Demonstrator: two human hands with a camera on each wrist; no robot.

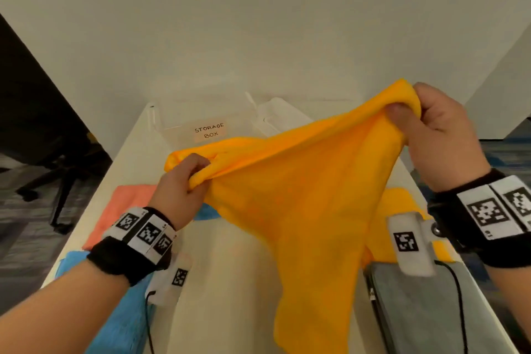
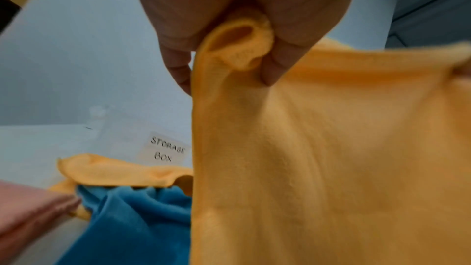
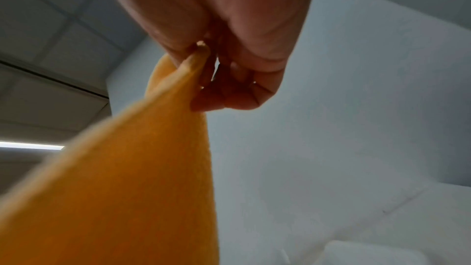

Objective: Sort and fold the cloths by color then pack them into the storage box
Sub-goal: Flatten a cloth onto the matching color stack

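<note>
An orange cloth (image 1: 298, 204) hangs stretched in the air above the white table (image 1: 224, 282). My left hand (image 1: 184, 181) grips its left corner, and in the left wrist view the fingers (image 2: 277, 63) curl round the bunched orange cloth (image 2: 318, 158). My right hand (image 1: 431, 129) pinches the right corner higher up; the right wrist view shows the orange cloth (image 3: 127, 188) trailing down from that hand (image 3: 203, 80). Behind it stands the clear storage box (image 1: 209, 131) with a paper label.
A folded pink cloth (image 1: 120, 210) and a blue cloth (image 1: 126, 319) lie at the table's left. Another blue cloth (image 2: 132, 219) and an orange one (image 2: 114, 170) lie under the held cloth. A folded orange cloth (image 1: 402, 215) and a grey flat object (image 1: 425, 313) sit right.
</note>
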